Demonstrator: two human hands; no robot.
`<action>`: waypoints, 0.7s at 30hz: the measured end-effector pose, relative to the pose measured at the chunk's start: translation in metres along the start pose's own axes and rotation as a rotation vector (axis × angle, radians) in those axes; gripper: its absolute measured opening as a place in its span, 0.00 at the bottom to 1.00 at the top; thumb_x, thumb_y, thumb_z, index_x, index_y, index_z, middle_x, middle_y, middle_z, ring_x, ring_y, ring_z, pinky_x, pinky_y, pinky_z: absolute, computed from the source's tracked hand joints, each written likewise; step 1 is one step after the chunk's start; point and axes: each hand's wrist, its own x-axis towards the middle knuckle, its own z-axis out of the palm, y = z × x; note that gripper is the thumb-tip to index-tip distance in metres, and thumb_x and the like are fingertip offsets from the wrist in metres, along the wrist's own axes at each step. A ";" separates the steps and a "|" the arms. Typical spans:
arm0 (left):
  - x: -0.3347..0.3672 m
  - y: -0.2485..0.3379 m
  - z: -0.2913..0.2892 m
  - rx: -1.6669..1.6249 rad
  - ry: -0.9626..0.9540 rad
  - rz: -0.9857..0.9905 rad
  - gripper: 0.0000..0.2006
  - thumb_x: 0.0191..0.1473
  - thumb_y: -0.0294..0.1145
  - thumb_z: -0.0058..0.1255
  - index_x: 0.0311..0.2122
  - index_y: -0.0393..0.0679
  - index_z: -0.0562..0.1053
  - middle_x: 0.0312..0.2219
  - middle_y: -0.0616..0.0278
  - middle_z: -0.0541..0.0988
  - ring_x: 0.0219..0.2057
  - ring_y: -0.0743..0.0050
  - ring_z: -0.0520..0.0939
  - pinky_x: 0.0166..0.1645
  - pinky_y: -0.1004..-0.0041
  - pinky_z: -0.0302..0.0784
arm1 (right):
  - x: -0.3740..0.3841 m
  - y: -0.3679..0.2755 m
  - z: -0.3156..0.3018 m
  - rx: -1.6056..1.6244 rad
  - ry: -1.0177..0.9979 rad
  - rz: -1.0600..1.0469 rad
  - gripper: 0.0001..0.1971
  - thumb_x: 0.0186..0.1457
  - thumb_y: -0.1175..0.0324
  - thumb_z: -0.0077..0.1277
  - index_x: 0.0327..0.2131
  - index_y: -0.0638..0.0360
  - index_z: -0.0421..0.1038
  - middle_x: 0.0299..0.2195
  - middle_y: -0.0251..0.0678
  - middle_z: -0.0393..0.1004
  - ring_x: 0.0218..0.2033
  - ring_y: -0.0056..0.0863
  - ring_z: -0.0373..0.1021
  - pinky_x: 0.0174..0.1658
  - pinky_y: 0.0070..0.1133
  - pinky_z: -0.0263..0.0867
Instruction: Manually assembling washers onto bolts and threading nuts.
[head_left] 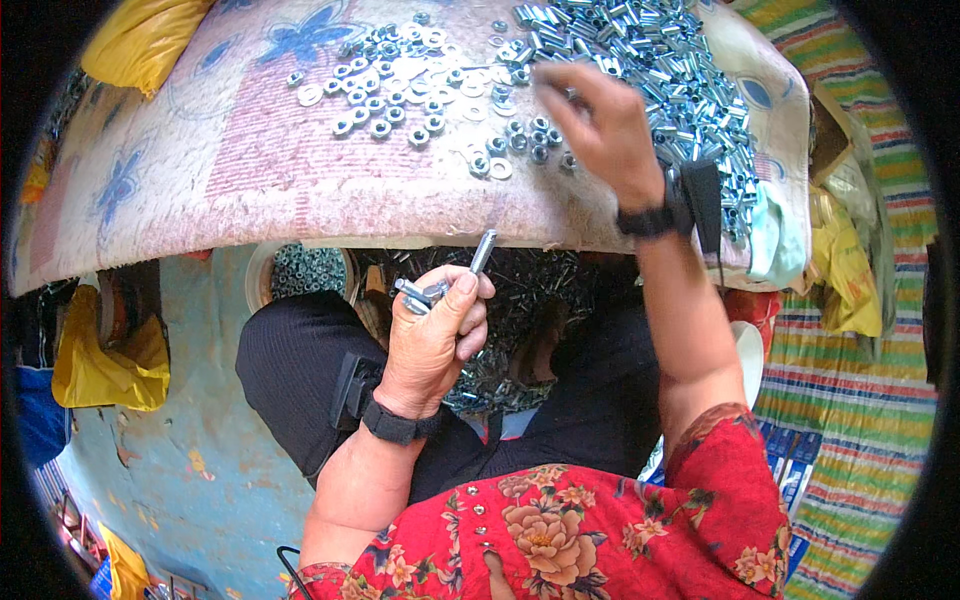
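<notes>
My left hand is closed above my lap, in front of the table edge. It grips several shiny metal bolts; one bolt sticks up past the thumb and others poke out on the left side. Over the table, my right hand reaches in between the nuts and the sleeves, smeared by motion. Whether its fingers hold anything is not clear. Left of it lie loose hex nuts and flat washers. A big heap of short metal sleeves spreads behind and right of it.
A worn patterned cloth covers the table. Below the edge stand a bucket of small nuts and a pile of dark metal pieces between my legs. Yellow bags hang at left; a pale blue cloth drapes the right corner.
</notes>
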 end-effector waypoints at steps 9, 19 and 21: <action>0.006 0.003 0.002 0.048 0.044 -0.039 0.10 0.53 0.34 0.45 0.28 0.37 0.68 0.12 0.75 0.57 0.12 0.90 0.54 0.13 0.86 0.50 | 0.046 0.091 0.023 -0.478 -0.149 -0.333 0.10 0.43 0.74 0.50 0.34 0.58 0.70 0.32 0.39 0.71 0.32 0.39 0.68 0.36 0.26 0.66; 0.006 0.002 -0.001 0.025 0.018 0.008 0.10 0.52 0.33 0.48 0.30 0.35 0.70 0.14 0.71 0.63 0.15 0.89 0.61 0.16 0.86 0.56 | -0.032 -0.022 -0.004 1.024 -0.114 0.287 0.15 0.52 0.74 0.44 0.45 0.65 0.62 0.35 0.45 0.72 0.33 0.30 0.72 0.36 0.21 0.69; 0.006 0.002 0.004 0.046 -0.009 0.017 0.10 0.52 0.33 0.47 0.30 0.34 0.70 0.14 0.72 0.63 0.15 0.89 0.60 0.16 0.86 0.55 | -0.046 -0.029 -0.005 1.109 -0.128 0.332 0.14 0.53 0.73 0.44 0.44 0.66 0.63 0.36 0.46 0.72 0.33 0.29 0.72 0.35 0.21 0.69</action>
